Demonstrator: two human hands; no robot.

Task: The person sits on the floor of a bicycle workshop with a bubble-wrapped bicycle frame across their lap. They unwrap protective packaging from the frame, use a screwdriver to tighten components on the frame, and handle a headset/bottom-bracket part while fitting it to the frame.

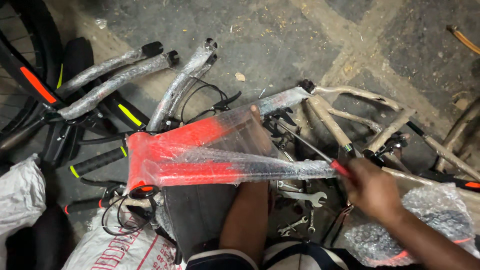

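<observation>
A red and black bicycle frame (200, 150) wrapped in bubble plastic lies across my lap. My left hand (255, 112) reaches up behind the frame's wrapped triangle, and only its fingertips show above the top tube, so what it grips is hidden. My right hand (372, 190) is closed on the red handle of a long screwdriver (305, 142). The screwdriver's shaft points up and left toward the black parts near the seat tube.
Several spanners (302, 197) lie on the ground under the frame. Wrapped fork legs (115, 75) and handlebars with black grips (97, 162) lie to the left beside a wheel (25, 75). Crumpled bubble wrap (430, 220) sits at the right, white sacks (20, 195) at the lower left.
</observation>
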